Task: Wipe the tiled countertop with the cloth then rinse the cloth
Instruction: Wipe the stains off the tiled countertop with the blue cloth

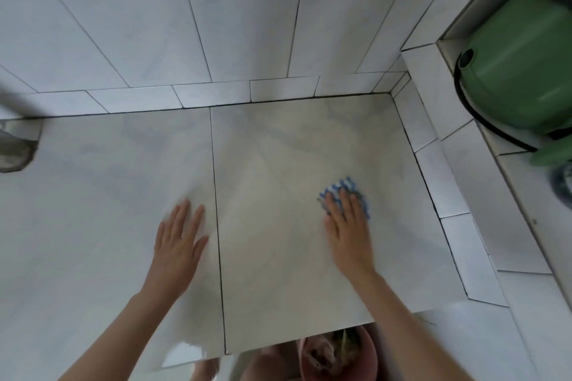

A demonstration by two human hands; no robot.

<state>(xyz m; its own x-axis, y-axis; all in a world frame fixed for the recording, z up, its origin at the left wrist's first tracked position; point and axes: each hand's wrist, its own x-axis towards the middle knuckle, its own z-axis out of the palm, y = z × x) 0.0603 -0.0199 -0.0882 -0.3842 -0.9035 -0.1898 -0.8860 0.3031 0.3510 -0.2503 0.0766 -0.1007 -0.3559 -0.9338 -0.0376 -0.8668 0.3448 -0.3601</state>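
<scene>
Pressing blue cloth (pixel 345 193) flat under right hand (pixel 348 230) fingers, on countertop (pixel 278 148).

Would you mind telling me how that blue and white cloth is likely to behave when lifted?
The cloth looks bunched under the right hand, so probably floppy and light. Pressed flat on the smooth countertop, it likely slides easily.

The table (pixel 278 148) lies bare toward twelve o'clock up to the tiled wall (pixel 185 25); a tiled ledge (pixel 439 170) and green container (pixel 520 71) block three o'clock.
</scene>
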